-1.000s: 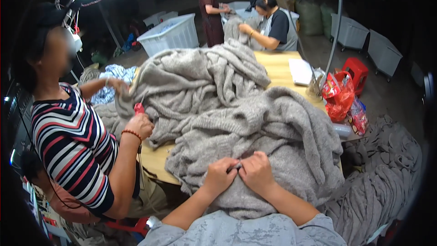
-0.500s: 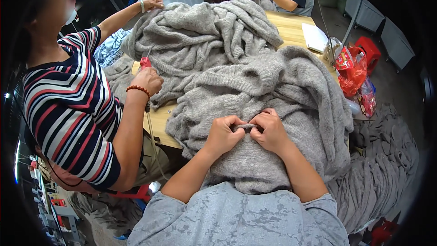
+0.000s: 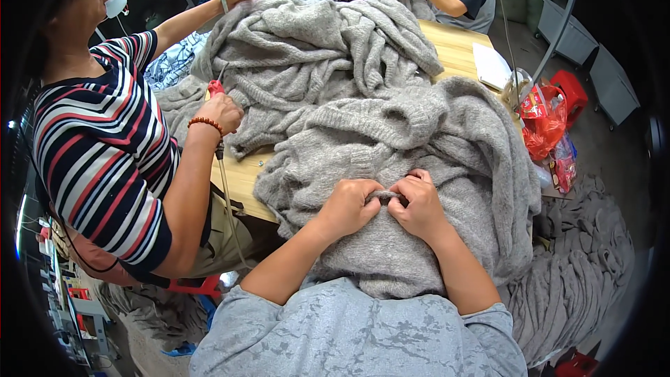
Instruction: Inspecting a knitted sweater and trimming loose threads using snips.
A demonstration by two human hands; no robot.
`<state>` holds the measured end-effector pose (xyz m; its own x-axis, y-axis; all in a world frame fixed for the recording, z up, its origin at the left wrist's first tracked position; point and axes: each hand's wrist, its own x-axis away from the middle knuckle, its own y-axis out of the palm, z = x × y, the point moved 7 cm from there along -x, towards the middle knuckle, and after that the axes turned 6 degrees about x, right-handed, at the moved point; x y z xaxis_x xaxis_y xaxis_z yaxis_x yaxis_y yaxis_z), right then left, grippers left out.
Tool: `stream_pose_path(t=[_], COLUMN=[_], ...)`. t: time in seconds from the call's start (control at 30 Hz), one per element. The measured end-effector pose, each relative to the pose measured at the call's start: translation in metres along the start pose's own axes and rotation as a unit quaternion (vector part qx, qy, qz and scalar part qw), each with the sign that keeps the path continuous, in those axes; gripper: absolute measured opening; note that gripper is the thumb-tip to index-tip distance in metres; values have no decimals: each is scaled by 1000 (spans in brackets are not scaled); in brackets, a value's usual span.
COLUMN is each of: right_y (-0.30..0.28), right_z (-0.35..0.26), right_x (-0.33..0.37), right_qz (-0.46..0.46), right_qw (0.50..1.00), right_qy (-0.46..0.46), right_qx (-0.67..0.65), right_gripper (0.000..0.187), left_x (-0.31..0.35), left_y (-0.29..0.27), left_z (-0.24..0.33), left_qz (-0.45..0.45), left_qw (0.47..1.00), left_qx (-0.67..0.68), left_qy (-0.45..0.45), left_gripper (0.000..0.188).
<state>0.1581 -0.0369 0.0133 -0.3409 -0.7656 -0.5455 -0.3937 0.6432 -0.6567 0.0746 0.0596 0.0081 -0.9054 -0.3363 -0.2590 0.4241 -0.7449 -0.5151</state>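
A grey knitted sweater (image 3: pixel 377 251) lies heaped at the table's near edge, against my body. My left hand (image 3: pixel 352 206) pinches a small fold of its knit between thumb and fingers. Close beside it, my right hand (image 3: pixel 419 206) grips the same fold from the other side, so a short raised ridge of fabric runs between my fingertips. The sweater's ribbed edge (image 3: pixel 352 113) lies beyond my hands. What sits inside the pinched fold is hidden.
At my left a person in a striped shirt (image 3: pixel 105 167) holds a red-handled corded tool (image 3: pixel 215 89) over another grey knit pile (image 3: pixel 300 35). Across the wooden table (image 3: pixel 453 45) another person handles knitwear. Red plastic bags (image 3: pixel 544 122) hang at right; more knits (image 3: pixel 572 272) are heaped below.
My view has shifted slightly. Both my hands keep their pinch on the sweater's fold. The person at left has drawn the red-handled tool slightly back.
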Motion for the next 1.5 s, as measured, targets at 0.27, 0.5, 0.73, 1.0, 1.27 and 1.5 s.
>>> stream_pose_path(t=[0.27, 0.5, 0.73, 1.0, 1.27, 1.5], right_y=[-3, 7, 15, 1, -102, -105], right_z=[8, 22, 34, 21, 13, 36], right_x=[-13, -13, -8, 1, 72, 67], right_qz=[-99, -167, -175, -150, -7, 71], right_qw=[992, 958, 939, 961, 991, 948], right_qy=[42, 190, 194, 154, 117, 271], right_qx=[-61, -135, -223, -171, 63, -154], right_gripper=[12, 16, 13, 11, 15, 6], left_x=[0, 2, -3, -1, 0, -23], left_y=[1, 2, 7, 10, -1, 6], left_z=[-5, -16, -30, -39, -34, 72], left_qz=[19, 34, -74, -72, -65, -63], left_qw=[1000, 993, 979, 964, 973, 983], left_qx=[24, 84, 150, 210, 153, -106], left_qy=[0, -76, -117, -149, -163, 135], left_gripper=[20, 18, 11, 5, 13, 27])
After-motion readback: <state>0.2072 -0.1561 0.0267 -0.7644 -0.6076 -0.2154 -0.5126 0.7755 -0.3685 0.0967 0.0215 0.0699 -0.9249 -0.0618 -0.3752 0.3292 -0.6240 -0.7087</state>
